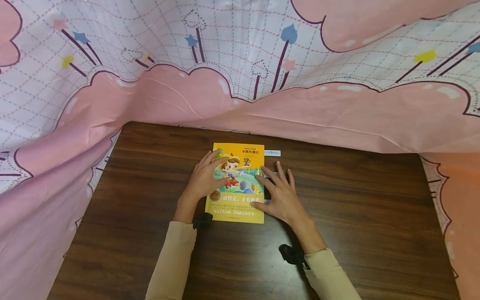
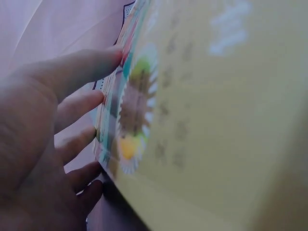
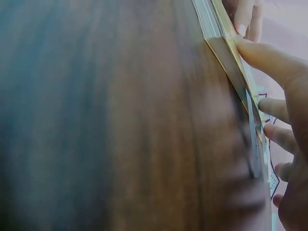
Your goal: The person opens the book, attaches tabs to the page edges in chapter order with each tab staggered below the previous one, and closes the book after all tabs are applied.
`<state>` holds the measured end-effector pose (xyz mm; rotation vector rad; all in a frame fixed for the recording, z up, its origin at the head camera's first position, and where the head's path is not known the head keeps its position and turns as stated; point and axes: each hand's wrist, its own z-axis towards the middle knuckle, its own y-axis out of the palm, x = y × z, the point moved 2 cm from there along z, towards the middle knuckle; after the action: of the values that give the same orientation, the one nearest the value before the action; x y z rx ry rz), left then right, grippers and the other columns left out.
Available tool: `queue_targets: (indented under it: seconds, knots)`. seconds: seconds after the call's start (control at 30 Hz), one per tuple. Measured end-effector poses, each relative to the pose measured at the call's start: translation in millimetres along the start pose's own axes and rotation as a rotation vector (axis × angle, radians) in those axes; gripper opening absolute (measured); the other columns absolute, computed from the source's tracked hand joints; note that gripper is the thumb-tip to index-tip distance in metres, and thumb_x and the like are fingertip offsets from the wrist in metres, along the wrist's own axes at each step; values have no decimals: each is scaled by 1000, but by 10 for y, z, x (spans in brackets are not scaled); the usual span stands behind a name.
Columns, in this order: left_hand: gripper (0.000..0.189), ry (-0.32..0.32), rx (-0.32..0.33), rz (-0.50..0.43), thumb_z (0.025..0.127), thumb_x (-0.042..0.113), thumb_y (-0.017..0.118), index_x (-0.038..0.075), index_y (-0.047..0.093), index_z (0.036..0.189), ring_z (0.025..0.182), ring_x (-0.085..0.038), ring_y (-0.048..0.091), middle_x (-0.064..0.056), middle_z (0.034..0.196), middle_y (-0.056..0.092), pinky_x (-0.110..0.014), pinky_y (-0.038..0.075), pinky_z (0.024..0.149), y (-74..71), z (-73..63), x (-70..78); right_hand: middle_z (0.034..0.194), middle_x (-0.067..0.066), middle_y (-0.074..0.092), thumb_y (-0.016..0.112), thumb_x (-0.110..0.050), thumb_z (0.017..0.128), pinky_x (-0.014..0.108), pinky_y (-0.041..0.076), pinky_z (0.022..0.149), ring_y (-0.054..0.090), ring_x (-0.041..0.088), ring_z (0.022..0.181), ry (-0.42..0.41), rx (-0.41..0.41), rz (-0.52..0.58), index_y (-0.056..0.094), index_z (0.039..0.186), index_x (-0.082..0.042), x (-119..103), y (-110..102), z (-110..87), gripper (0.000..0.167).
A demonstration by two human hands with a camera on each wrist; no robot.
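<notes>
A yellow-and-orange picture book (image 1: 240, 183), its cover showing a cartoon boy in a hat, lies closed on the wooden table. My left hand (image 1: 204, 177) rests along its left side, with thumb and fingers spread over the cover. On the right side, my right hand (image 1: 283, 193) touches the cover's edge with its fingertips, the fingers spread. A white paper strip (image 1: 272, 153) with writing sticks out near the top right corner; other pale strips show partly under the right hand. Page edges (image 3: 208, 19) appear in the right wrist view. The left wrist view shows the cover's round badge (image 2: 137, 110).
The dark brown table (image 1: 356, 208) stretches around the book on all sides. A pink and white patterned cloth (image 1: 262, 108) hangs behind and along both sides of the table. Black straps (image 1: 292, 254) are on both wrists.
</notes>
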<state>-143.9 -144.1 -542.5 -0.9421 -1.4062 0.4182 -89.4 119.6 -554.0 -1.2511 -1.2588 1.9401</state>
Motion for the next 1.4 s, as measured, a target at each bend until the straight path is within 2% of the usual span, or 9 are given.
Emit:
queue_targets:
  seconds: [0.13, 0.27, 0.43, 0.67, 0.9, 1.17, 1.4]
  knots:
    - [76, 4, -37, 33, 83, 41, 80, 23, 47, 150, 152, -35, 2, -3, 165, 17, -66, 8, 115, 11, 16, 6, 158, 7, 36, 76, -67, 72, 68, 9, 114, 12, 43, 149, 3, -10, -15, 57, 142, -18, 8, -11, 29, 87]
    - [82, -3, -82, 89, 84, 48, 76, 27, 38, 154, 150, -40, -9, -3, 167, 8, -61, -7, 116, 24, 29, -1, 160, 9, 32, 75, -69, 73, 67, 8, 114, 10, 43, 149, 15, -44, -22, 54, 144, -17, 10, -26, 56, 90]
    - [86, -20, -101, 152, 83, 52, 74, 32, 32, 155, 148, -42, -14, 0, 167, 3, -65, -16, 111, 35, 43, -22, 163, 8, 25, 68, -75, 74, 66, 5, 116, 6, 43, 150, 29, -92, -53, 48, 149, -18, 12, -14, 68, 97]
    - [85, -33, -113, 172, 84, 52, 73, 34, 31, 155, 147, -44, -14, -1, 167, 4, -66, -19, 109, 14, 38, -2, 163, 7, 24, 67, -77, 73, 66, 4, 115, 4, 41, 150, 33, -90, -54, 47, 149, -19, 22, 8, 50, 98]
    - [77, -29, -107, 179, 84, 51, 73, 40, 37, 151, 146, -47, -14, -4, 167, 2, -66, -18, 110, 25, 49, 12, 164, 4, 21, 65, -79, 74, 66, 3, 115, 2, 41, 151, 48, -99, -64, 44, 151, -22, 34, 32, 46, 98]
    - [77, -35, -93, 216, 85, 52, 72, 42, 36, 151, 147, -45, -14, -4, 167, 1, -66, -18, 110, 34, 28, 30, 166, 4, 15, 55, -82, 78, 67, 1, 115, -1, 42, 150, 62, -145, -124, 34, 156, -24, 1, 24, 22, 99]
    - [78, -24, -32, 236, 83, 53, 74, 43, 37, 151, 148, -47, -5, -4, 167, 8, -68, -14, 110, 42, -25, 48, 165, 4, 18, 57, -81, 77, 67, 2, 115, 1, 43, 150, 41, -140, -141, 34, 156, -22, -40, 3, -21, 101]
